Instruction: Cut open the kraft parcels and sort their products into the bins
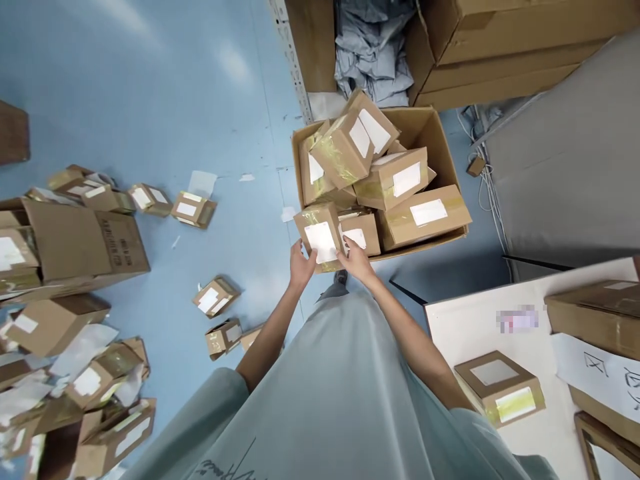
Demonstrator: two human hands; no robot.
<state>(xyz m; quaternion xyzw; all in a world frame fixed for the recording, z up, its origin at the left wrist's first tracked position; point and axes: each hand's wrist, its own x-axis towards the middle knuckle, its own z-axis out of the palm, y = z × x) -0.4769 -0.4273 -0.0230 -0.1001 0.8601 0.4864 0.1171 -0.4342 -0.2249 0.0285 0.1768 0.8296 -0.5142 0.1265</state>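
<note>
Between my two hands is a small cardboard box (311, 219) with a white label and yellowish tape, at the near left corner of a large open carton (453, 167). My left hand (301, 265) grips its left side, thumb on the label's lower edge. On the opposite side my right hand (356, 259) holds the box's lower right edge, fingers curled. Several more labelled boxes fill the carton, among them a taped box (345, 150) tilted on top and a long box (425, 217) at the right. The underside of the held box is hidden.
Loose parcels lie on the blue floor (235, 133) to the left, around another large carton (85, 247). Grey plastic mailers (373, 53) fill a box on the shelf ahead. At right stand a white table (450, 327) with a parcel (500, 387), and cables (493, 200).
</note>
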